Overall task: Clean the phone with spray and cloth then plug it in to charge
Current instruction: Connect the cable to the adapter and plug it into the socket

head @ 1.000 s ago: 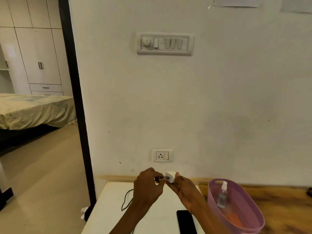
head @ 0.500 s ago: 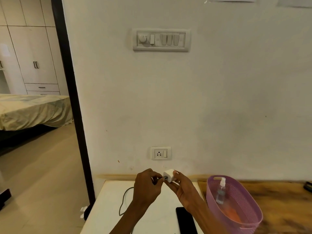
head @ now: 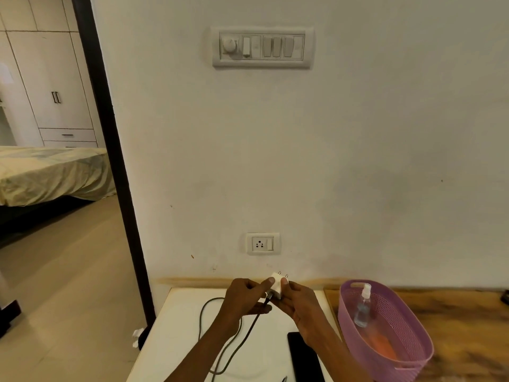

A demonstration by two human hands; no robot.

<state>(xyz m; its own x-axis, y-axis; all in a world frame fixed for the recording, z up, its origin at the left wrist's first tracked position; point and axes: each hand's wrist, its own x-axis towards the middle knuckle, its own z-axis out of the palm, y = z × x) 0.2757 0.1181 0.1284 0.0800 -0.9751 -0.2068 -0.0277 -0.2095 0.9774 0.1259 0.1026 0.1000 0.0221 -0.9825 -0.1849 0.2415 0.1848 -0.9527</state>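
A white charger adapter (head: 276,287) with two metal pins pointing up toward the wall is held between both hands above the white table (head: 181,321). My left hand (head: 245,299) pinches its near end where the dark cable (head: 220,351) joins. My right hand (head: 300,307) grips the adapter's right side. The cable loops down over the table. The black phone (head: 304,357) lies flat on the table below my right forearm. A wall socket (head: 263,243) sits just above the adapter. The clear spray bottle (head: 363,306) and an orange cloth (head: 380,344) lie in the purple basket (head: 413,326).
A switch panel (head: 261,47) is high on the white wall. A wooden counter (head: 462,326) runs to the right of the basket. A black door frame (head: 110,150) at left opens onto a room with a bed (head: 49,172) and cupboards.
The adapter has been turned so its pins now point up toward the socket, and the cable end sits in it. The head has moved closer and a little lower.
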